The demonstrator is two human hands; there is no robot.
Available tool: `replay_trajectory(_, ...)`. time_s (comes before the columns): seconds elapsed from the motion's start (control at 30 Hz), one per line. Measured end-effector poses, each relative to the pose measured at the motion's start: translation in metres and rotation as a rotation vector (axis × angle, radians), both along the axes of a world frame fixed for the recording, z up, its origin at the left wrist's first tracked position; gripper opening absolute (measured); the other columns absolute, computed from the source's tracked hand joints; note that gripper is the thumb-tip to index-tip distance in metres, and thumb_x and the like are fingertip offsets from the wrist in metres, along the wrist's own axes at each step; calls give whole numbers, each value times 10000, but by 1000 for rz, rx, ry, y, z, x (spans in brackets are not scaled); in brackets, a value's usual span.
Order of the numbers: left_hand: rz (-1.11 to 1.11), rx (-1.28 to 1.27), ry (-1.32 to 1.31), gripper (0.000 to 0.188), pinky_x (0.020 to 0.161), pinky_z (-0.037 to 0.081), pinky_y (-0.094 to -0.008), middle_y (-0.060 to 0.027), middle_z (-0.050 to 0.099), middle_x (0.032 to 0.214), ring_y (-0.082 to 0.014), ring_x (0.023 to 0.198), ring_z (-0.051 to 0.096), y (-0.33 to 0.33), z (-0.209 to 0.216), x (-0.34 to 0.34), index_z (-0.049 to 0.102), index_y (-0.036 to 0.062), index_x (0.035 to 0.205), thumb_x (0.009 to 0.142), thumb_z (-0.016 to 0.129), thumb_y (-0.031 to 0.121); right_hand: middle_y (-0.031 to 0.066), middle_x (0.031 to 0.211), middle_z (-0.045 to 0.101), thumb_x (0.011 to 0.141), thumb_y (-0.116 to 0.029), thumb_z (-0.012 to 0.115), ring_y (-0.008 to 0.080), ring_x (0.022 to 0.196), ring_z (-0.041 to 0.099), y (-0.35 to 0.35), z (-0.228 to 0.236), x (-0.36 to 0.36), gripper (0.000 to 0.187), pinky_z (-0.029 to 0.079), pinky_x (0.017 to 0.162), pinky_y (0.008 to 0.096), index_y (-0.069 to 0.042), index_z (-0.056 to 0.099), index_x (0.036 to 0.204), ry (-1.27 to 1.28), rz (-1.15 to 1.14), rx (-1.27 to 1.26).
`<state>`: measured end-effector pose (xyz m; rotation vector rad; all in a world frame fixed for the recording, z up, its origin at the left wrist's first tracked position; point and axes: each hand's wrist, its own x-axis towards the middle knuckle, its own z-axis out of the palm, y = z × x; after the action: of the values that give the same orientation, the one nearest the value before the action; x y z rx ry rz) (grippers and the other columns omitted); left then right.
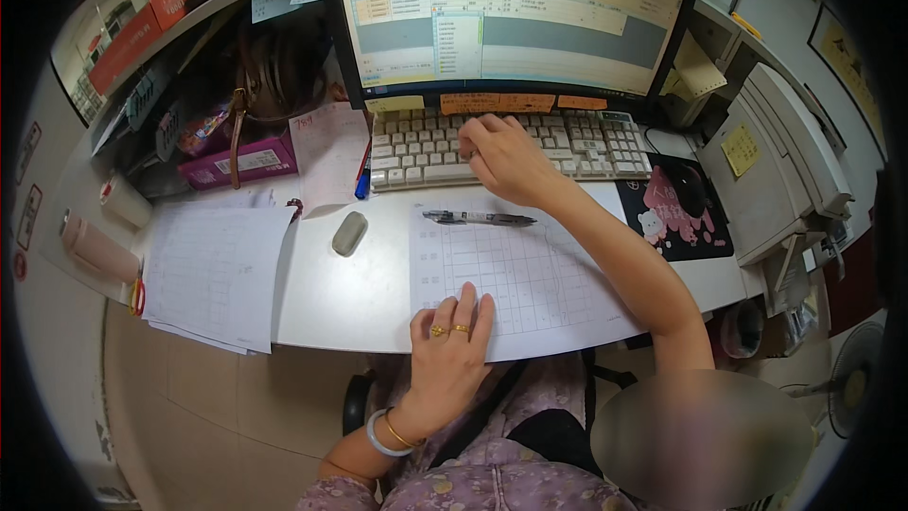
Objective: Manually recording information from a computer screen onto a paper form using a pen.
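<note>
My left hand [452, 341], with rings on its fingers, lies open on the lower left part of a printed grid sheet [558, 274]. Over the middle of the white keyboard [426, 153] is my right hand [511, 159], its fingers bent down toward the keys and holding nothing that I can see; the fingertips are partly hidden. A clear-barrelled pen [480, 219] rests across the top of the sheet, between my two hands. Left of the sheet sits a small grey-green oval object [350, 234]. Behind the keyboard a monitor [511, 19] shows a table with a drop-down list.
A stack of papers [213, 270] covers the desk's left side, beside a pink bottle [95, 246] and a white cup [125, 201]. Further back are a purple box [236, 161] and a brown bag [279, 66]. To the right are a mouse [690, 191] on its pad and a printer [785, 151].
</note>
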<state>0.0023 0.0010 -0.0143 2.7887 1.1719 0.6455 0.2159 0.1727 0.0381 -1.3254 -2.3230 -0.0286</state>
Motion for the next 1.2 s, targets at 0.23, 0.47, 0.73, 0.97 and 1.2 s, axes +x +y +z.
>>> replay_trajectory(0.23,6,-1,20,900,1020,309,-469,-148,443,1401,-299,1207,433,-1,3,8,500,62,1337,528,877,179,123,1123,610,865,-85,489,313,1108,532,27,-5,-24,276,399,977,418,-48,545,1133,-24,8,-22)
replay_trajectory(0.47,-4,-27,26,845,1007,326,-484,-157,457,1377,-301,1185,442,0,6,3,507,45,1325,572,849,219,128,1050,617,852,-99,559,312,1074,540,-11,11,38,270,443,925,397,-42,555,1115,203,-58,-14)
replay_trajectory(0.73,12,8,60,874,1022,311,-489,-156,466,1379,-314,1191,444,-1,4,3,520,50,1313,525,873,186,133,905,642,832,-37,570,248,820,657,-81,-23,207,151,504,724,341,-14,591,980,455,-542,255)
replay_trajectory(0.97,50,-8,62,911,1039,305,-473,-139,474,1386,-328,1207,445,-2,2,7,528,53,1314,483,889,143,123,810,637,827,-134,589,312,820,605,-91,-17,195,103,466,764,409,-47,620,872,293,-499,234)
replay_trajectory(1.2,39,4,75,899,1038,306,-474,-128,479,1380,-323,1209,444,-2,4,8,532,59,1312,494,891,157,119,863,641,847,-144,586,327,846,595,-87,-21,213,112,455,793,417,-47,615,894,230,-620,249)
